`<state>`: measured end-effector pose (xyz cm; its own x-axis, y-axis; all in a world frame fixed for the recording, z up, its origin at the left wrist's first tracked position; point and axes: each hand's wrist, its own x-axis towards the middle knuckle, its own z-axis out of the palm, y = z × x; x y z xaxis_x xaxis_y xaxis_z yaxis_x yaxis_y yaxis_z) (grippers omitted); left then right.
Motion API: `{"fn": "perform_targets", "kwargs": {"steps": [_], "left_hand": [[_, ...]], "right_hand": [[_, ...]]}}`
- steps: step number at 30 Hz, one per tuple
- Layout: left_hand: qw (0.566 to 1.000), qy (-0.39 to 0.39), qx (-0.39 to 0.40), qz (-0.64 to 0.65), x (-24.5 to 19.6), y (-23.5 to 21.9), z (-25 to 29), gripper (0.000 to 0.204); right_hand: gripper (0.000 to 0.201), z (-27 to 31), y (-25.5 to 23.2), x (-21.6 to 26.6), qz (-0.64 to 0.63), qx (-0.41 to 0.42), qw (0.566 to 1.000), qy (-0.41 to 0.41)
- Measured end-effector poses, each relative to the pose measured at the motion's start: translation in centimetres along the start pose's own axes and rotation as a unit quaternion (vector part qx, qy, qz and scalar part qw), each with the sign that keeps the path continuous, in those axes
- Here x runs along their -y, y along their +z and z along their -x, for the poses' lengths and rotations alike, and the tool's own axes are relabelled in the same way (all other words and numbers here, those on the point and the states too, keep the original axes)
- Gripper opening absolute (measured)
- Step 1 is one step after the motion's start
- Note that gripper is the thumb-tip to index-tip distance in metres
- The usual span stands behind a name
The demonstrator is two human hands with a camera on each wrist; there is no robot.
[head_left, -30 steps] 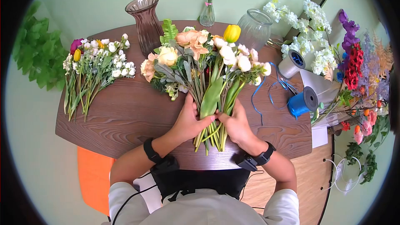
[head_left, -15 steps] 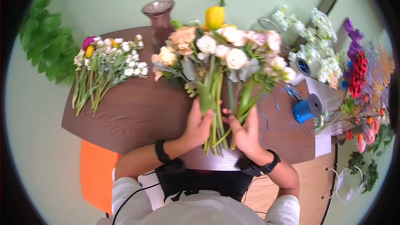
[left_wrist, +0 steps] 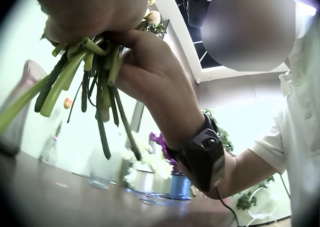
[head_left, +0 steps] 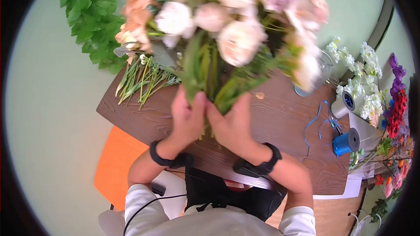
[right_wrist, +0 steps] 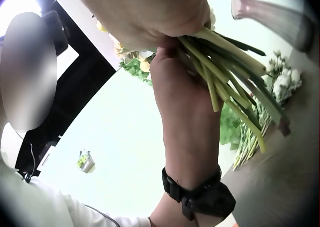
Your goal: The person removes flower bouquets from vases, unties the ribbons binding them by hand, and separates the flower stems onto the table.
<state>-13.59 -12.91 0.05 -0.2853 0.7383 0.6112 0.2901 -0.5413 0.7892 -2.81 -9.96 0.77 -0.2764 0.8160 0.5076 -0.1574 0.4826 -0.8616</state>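
A full bouquet (head_left: 243, 39) of white, peach and pale pink blooms with green leaves is held up between both hands, blurred in the head view. My left hand (head_left: 188, 113) grips its stems from the left. From the other side my right hand (head_left: 229, 124) grips the same bundle, the thumbs close together at the front. Below the hands the cut green stems (left_wrist: 75, 79) fan out above the table in the left wrist view. The right wrist view shows the stem ends (right_wrist: 240, 82) spreading too.
On the wooden table (head_left: 280, 126) lie more cut flowers (head_left: 144, 78) at the left. At the right are a white spool (head_left: 341, 105), a blue ribbon spool (head_left: 345, 143) and a clear glass vase (head_left: 323, 67). A mauve vase (right_wrist: 270, 17) stands behind.
Both hands have raised the bouquet off the table, up toward the head camera, so it looks larger and covers the back vases. The head view has also turned.
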Motion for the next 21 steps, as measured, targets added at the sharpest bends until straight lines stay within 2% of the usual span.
{"fn": "perform_targets", "kwargs": {"steps": [1, 2, 3, 4, 5, 6, 7, 9, 10, 12, 13, 14, 16, 18, 21], "left_hand": [[1.000, -0.018, -0.007, -0.012, 0.2, -1.7, -0.5, 0.029], [0.999, -0.005, -0.032, -0.019, 1.5, -3.4, -0.9, 0.031], [0.998, 0.022, -0.046, -0.021, 1.3, -4.5, -1.7, 0.036], [0.998, 0.000, -0.070, -0.009, 2.0, -5.7, -2.1, 0.041], [0.997, -0.026, -0.076, -0.021, 3.1, -7.1, -2.4, 0.043], [0.995, -0.051, -0.081, -0.033, 4.4, -8.5, -2.7, 0.044], [0.995, -0.050, -0.081, -0.034, 5.6, -9.6, -3.1, 0.044], [0.988, -0.105, -0.098, -0.052, 8.1, -11.6, -3.9, 0.038], [0.988, -0.106, -0.097, -0.053, 9.8, -12.9, -4.1, 0.038], [0.972, -0.155, -0.139, -0.108, 12.5, -14.9, -4.5, 0.028], [0.959, -0.213, -0.179, -0.060, 13.4, -15.5, -4.7, 0.021], [0.958, -0.214, -0.181, -0.059, 14.5, -16.4, -4.8, 0.021], [0.941, -0.244, -0.202, -0.120, 16.9, -18.4, -4.7, 0.018], [0.938, -0.220, -0.231, -0.139, 17.1, -19.2, -5.2, 0.016], [0.921, -0.302, -0.205, -0.138, 16.4, -20.3, -5.9, 0.016]], "right_hand": [[0.056, -0.6, 1.8, -0.1, -0.024, -0.031, 0.999, -0.027], [0.054, -1.3, 3.5, -0.3, -0.049, -0.061, 0.996, -0.053], [0.054, -1.9, 5.2, -0.9, -0.077, -0.061, 0.994, -0.041], [0.054, -2.4, 6.8, -1.9, -0.104, -0.060, 0.992, -0.028], [0.054, -2.9, 8.4, -3.0, -0.069, -0.074, 0.994, -0.027], [0.056, -3.5, 10.2, -4.8, -0.127, -0.072, 0.989, -0.012], [0.058, -3.8, 11.5, -6.0, -0.106, -0.068, 0.992, 0.003], [0.060, -4.1, 13.4, -7.9, -0.086, -0.066, 0.994, 0.019], [0.062, -3.9, 14.2, -8.7, -0.068, -0.072, 0.995, 0.012], [0.064, -3.5, 15.3, -10.4, -0.048, -0.077, 0.996, 0.007], [0.064, -3.2, 15.7, -11.2, -0.007, -0.080, 0.996, 0.037], [0.064, -3.0, 16.0, -11.6, 0.034, -0.082, 0.994, 0.067], [0.065, -3.0, 16.2, -11.7, 0.027, -0.068, 0.994, 0.084], [0.065, -2.9, 16.5, -11.5, 0.040, -0.088, 0.990, 0.108], [0.061, -2.2, 17.5, -11.6, -0.003, -0.106, 0.984, 0.141]]}}
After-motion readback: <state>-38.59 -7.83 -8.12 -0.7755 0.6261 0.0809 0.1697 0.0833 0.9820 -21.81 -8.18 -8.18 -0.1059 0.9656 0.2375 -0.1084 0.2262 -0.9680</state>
